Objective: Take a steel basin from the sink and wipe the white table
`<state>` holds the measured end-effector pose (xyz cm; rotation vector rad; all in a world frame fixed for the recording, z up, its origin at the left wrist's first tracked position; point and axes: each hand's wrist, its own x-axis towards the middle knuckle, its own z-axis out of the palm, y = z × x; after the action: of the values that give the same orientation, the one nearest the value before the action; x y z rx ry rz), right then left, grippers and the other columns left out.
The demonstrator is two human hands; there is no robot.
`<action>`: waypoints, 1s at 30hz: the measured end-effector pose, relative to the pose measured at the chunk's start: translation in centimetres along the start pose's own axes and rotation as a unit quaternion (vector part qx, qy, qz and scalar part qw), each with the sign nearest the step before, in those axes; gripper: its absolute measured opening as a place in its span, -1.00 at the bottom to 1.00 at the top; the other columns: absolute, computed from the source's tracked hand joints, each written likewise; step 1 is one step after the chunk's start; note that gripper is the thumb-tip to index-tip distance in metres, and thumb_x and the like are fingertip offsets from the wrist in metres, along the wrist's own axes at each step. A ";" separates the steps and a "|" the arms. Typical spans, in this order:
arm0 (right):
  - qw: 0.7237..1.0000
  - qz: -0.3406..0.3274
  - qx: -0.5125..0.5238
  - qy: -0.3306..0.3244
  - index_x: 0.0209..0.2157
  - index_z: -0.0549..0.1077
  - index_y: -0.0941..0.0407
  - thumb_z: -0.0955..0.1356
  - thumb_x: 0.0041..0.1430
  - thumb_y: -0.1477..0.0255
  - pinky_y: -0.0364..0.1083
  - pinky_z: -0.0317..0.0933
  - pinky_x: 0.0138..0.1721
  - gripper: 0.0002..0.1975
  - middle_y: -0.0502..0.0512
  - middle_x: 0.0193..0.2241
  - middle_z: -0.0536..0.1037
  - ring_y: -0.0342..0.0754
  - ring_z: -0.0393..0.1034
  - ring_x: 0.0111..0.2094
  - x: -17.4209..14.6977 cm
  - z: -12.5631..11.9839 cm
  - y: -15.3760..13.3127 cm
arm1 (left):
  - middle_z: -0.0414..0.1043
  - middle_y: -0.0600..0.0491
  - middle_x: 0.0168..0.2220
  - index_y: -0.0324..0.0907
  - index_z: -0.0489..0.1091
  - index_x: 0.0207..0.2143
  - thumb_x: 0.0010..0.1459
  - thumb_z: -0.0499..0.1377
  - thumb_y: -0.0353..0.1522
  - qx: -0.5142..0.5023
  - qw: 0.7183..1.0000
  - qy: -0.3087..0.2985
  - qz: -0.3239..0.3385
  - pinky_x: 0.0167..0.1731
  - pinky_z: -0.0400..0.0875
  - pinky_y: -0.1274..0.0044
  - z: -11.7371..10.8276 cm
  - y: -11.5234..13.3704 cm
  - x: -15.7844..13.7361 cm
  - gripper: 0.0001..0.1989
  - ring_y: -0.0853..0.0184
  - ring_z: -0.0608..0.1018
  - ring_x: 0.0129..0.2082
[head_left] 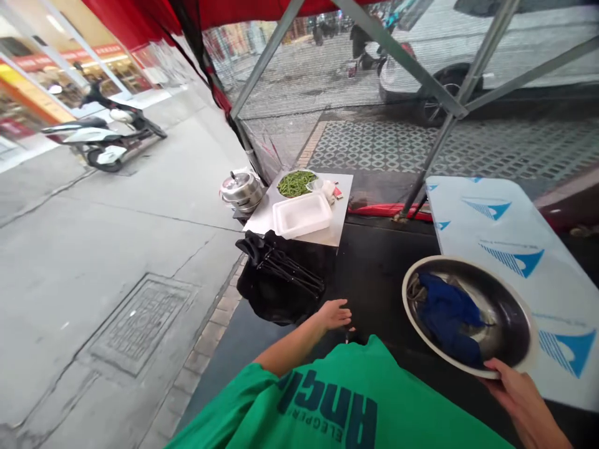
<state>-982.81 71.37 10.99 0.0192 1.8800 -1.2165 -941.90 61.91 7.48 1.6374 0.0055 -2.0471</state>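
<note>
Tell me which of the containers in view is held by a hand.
The metal basin with the blue cloth inside: the right hand grips its near rim. The bowl of green beans and white tray rest untouched on the far table.

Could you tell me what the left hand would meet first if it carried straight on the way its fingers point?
Probably the black bundle just beyond the left hand, before the small table with the white tray; depth is hard to judge.
</note>
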 end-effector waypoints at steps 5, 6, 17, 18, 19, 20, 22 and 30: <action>0.999 0.047 0.010 -0.008 -0.47 0.32 0.07 0.48 -0.46 0.72 -0.15 0.45 -0.61 -0.54 -0.06 -0.65 0.43 -0.06 0.39 -0.61 5.1 5.0 -6.5 | 0.41 -0.34 0.05 -0.34 0.31 0.14 0.28 0.25 -0.32 -0.082 0.993 0.072 0.034 -0.13 0.53 0.41 2.0 7.2 4.3 -0.55 0.16 0.58 -0.11; 0.999 0.045 0.001 -0.015 -0.48 0.32 0.06 0.48 -0.46 0.72 -0.16 0.43 -0.62 -0.55 -0.08 -0.66 0.41 -0.08 0.37 -0.62 6.1 6.3 -7.7 | 0.41 -0.35 0.07 -0.32 0.29 0.16 0.28 0.26 -0.31 -0.100 0.991 0.082 0.042 -0.12 0.54 0.39 2.6 8.7 5.1 -0.53 0.15 0.58 -0.08; 0.972 0.068 -0.123 -0.187 -0.48 0.34 0.09 0.45 -0.46 0.69 -0.18 0.35 -0.65 -0.59 -0.11 -0.68 0.44 -0.09 0.36 -0.64 18.4 24.6 -14.9 | 0.33 -0.41 0.19 -0.32 0.16 0.29 0.38 0.14 -0.28 -0.282 0.937 0.168 0.120 -0.03 0.55 0.37 6.6 21.7 12.2 -0.47 0.06 0.50 0.17; 0.968 0.073 -0.129 -0.201 -0.49 0.33 0.10 0.45 -0.46 0.68 -0.19 0.34 -0.65 -0.60 -0.12 -0.69 0.43 -0.12 0.34 -0.65 19.1 26.3 -14.9 | 0.32 -0.42 0.20 -0.34 0.15 0.30 0.37 0.16 -0.27 -0.289 0.933 0.177 0.119 -0.03 0.55 0.37 6.5 22.8 13.1 -0.45 0.05 0.50 0.17; 0.965 0.077 -0.133 -0.212 -0.50 0.33 0.11 0.45 -0.46 0.67 -0.19 0.33 -0.66 -0.62 -0.12 -0.69 0.42 -0.14 0.32 -0.66 19.8 28.1 -14.7 | 0.31 -0.42 0.21 -0.34 0.14 0.31 0.36 0.17 -0.27 -0.296 0.930 0.186 0.116 -0.05 0.55 0.38 6.3 24.0 14.2 -0.43 0.05 0.50 0.16; 0.963 0.081 -0.138 -0.219 -0.51 0.32 0.11 0.45 -0.45 0.67 -0.19 0.32 -0.66 -0.63 -0.12 -0.70 0.41 -0.15 0.29 -0.67 20.3 29.8 -14.5 | 0.31 -0.40 0.22 -0.33 0.14 0.31 0.36 0.18 -0.27 -0.302 0.926 0.195 0.114 -0.07 0.56 0.39 6.0 25.4 15.4 -0.42 0.07 0.52 0.14; 0.961 0.089 -0.150 -0.217 -0.50 0.34 0.13 0.45 -0.42 0.67 -0.18 0.31 -0.67 -0.65 -0.10 -0.70 0.41 -0.14 0.29 -0.67 21.2 33.3 -14.0 | 0.34 -0.33 0.21 -0.30 0.17 0.30 0.36 0.19 -0.26 -0.312 0.920 0.212 0.109 -0.12 0.57 0.40 4.9 28.3 18.2 -0.44 0.12 0.55 0.06; 0.952 0.144 -0.192 -0.189 -0.46 0.35 0.15 0.44 -0.28 0.72 -0.16 0.36 -0.63 -0.69 -0.09 -0.68 0.40 -0.13 0.33 -0.62 23.5 46.3 -11.2 | 0.45 -0.11 -0.01 -0.24 0.29 0.19 0.36 0.20 -0.25 -0.373 0.877 0.286 0.102 -0.36 0.55 0.51 -2.0 38.6 27.9 -0.57 0.33 0.56 -0.26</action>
<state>-972.08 21.29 -3.03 -0.1384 1.6715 -0.5927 -928.86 18.32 -6.67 1.5524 0.7056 -1.1029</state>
